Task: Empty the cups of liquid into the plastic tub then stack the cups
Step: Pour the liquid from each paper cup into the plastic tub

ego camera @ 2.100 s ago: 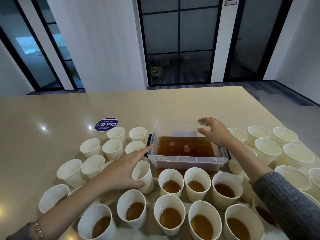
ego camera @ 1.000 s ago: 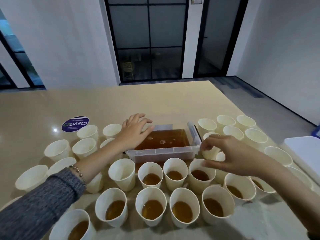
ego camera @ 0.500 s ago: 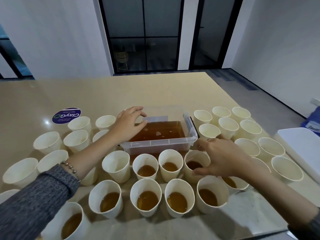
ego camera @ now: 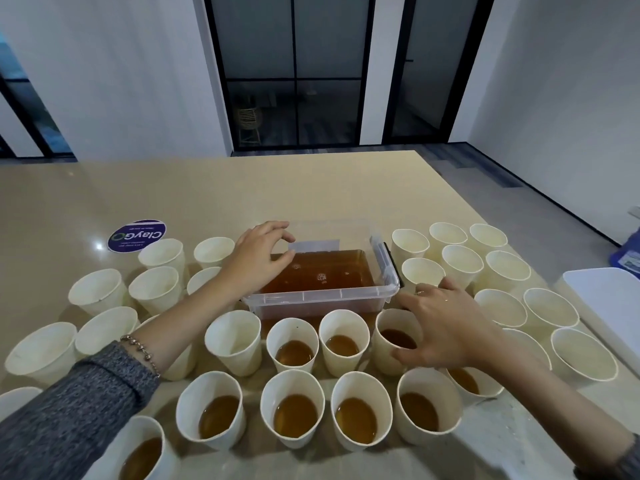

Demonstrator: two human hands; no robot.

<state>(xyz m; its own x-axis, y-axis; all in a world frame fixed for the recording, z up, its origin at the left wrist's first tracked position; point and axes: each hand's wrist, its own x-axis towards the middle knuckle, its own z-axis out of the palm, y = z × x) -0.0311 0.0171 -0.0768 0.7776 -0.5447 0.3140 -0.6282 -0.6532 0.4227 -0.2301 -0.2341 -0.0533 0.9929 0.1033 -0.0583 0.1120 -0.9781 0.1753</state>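
Many paper cups around clear tub (ego camera: 322, 296) of brown liquid, mid-table. Left hand (ego camera: 258, 258) curled loosely on tub's left rim. Right hand (ego camera: 446, 327) open, fingers wrapping half-full cup (ego camera: 393, 341) beside tub.

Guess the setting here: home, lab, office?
Probably an office or meeting space: black-framed glass partitions, a large beige table bearing a round branded sticker, and dozens of paper cups around a plastic tub.

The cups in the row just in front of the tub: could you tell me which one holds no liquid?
The leftmost cup of that row; the three to its right hold brown liquid.
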